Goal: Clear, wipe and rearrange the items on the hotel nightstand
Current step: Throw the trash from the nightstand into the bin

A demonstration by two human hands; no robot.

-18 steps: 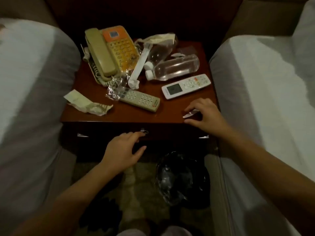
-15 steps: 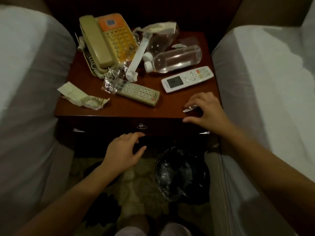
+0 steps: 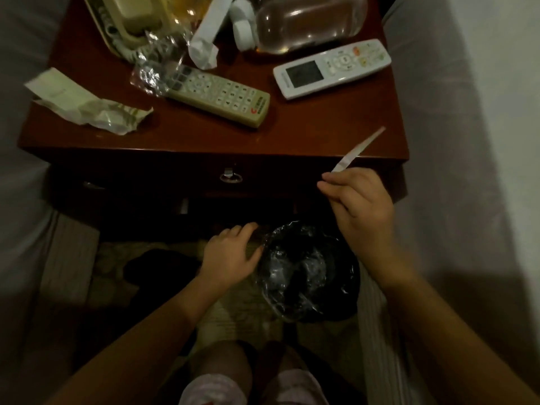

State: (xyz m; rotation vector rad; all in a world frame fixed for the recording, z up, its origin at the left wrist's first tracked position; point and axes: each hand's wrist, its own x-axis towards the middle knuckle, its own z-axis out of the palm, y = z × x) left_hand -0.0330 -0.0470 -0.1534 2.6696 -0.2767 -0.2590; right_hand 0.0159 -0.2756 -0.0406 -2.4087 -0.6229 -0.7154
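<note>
Nightstand (image 3: 336, 135) holds two remotes (image 3: 217, 96), two bottles (image 3: 309, 23), one phone (image 3: 131, 19).

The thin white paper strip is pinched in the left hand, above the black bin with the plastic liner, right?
Not quite. The head view shows the right hand pinching the thin white paper strip, above the black bin with the plastic liner. The left hand holds nothing; it rests at the bin's rim.

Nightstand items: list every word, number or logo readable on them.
Beige TV remote: red logo at its near end; adjoining print and key digits too blurred to read.
White air-conditioner remote with grey screen: button labels blurred, screen blank.
Crumpled paper wrapper: print illegible.
</note>
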